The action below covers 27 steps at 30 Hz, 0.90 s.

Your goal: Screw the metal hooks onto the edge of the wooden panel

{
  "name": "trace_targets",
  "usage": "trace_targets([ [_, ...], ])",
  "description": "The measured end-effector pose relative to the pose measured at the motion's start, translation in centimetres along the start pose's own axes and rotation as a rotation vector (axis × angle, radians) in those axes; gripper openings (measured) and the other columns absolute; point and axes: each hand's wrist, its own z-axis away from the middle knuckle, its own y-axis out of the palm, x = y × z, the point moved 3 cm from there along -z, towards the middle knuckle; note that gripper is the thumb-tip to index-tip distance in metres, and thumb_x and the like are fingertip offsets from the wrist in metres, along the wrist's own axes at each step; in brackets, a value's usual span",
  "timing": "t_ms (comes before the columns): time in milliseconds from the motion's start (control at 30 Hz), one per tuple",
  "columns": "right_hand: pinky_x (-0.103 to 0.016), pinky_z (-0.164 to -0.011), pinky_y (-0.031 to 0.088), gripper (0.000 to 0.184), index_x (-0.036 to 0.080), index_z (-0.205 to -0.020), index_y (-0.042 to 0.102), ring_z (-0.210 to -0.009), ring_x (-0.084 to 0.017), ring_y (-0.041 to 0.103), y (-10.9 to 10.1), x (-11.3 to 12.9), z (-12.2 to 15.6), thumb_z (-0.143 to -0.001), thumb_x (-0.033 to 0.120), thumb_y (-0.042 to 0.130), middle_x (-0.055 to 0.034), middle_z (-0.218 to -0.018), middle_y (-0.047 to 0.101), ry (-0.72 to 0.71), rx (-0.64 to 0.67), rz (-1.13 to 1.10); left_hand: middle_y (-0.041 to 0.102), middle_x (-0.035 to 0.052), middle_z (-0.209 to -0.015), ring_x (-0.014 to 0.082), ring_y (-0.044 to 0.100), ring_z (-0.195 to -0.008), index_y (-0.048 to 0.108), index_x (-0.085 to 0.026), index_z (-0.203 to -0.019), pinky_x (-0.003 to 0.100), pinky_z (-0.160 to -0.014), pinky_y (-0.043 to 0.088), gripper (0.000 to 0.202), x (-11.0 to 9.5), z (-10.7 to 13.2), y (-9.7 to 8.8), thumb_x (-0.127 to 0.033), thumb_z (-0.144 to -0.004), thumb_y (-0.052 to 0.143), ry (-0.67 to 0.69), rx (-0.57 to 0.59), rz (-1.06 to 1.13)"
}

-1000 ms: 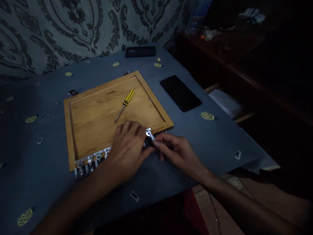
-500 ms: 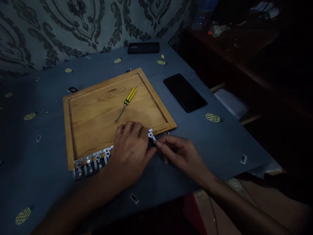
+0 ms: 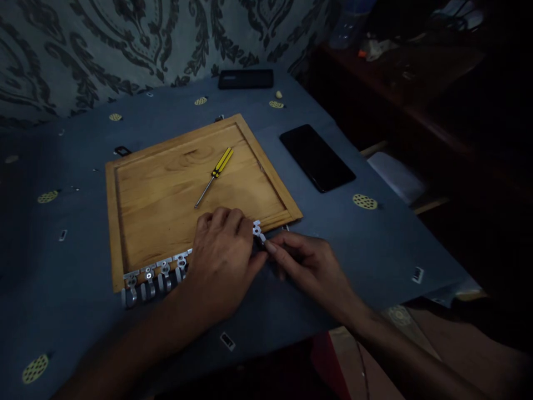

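A metal hook rail (image 3: 165, 266) lies along the near edge of a framed wooden board (image 3: 111, 222), its several hooks pointing toward me. My left hand (image 3: 222, 255) is closed over the middle of the rail, its fingers curled down at the board and hiding that stretch. At the rail's right end, my right hand (image 3: 306, 261) pinches the last hook between thumb and fingers. A screwdriver (image 3: 222, 163) with a yellow and black handle rests on the board's panel, its tip toward my left hand.
Right of the board lies a black phone (image 3: 317, 158), and a black phone case (image 3: 245, 79) is at the back by the patterned wall cloth. Dark clips (image 3: 122, 151) poke out behind the board. Beyond the blue tablecloth (image 3: 387, 244) stands a dark shelf with a bottle (image 3: 347, 25).
The view has shifted slightly. Both hands keep their hold on the hook rail, and nothing else has visibly moved.
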Motion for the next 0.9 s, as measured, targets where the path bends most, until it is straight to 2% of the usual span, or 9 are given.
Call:
trace_targets([
  [667, -0.023, -0.053, 0.040, 0.036, 0.020, -0.070, 0.065, -0.052, -0.010, 0.052, -0.36, 0.49, 0.06, -0.098, 0.039, 0.054, 0.0036, -0.052, 0.054, -0.009, -0.011, 0.117, 0.067, 0.0079, -0.110, 0.0316, 0.056, -0.108, 0.066, -0.016, -0.104, 0.052, -0.093, 0.041, 0.022, 0.04, 0.20, -0.12, -0.034, -0.091, 0.068, -0.003, 0.002, 0.052],
  [900, -0.025, -0.053, 0.041, 0.037, 0.020, -0.068, 0.064, -0.052, -0.011, 0.053, -0.39, 0.54, 0.08, -0.098, 0.039, 0.054, 0.0030, -0.052, 0.055, -0.021, -0.028, 0.148, 0.068, 0.0070, -0.107, 0.0304, 0.057, -0.107, 0.066, -0.016, -0.102, 0.050, -0.092, 0.041, 0.020, 0.06, 0.23, -0.10, -0.031, -0.090, 0.070, 0.007, -0.034, 0.064],
])
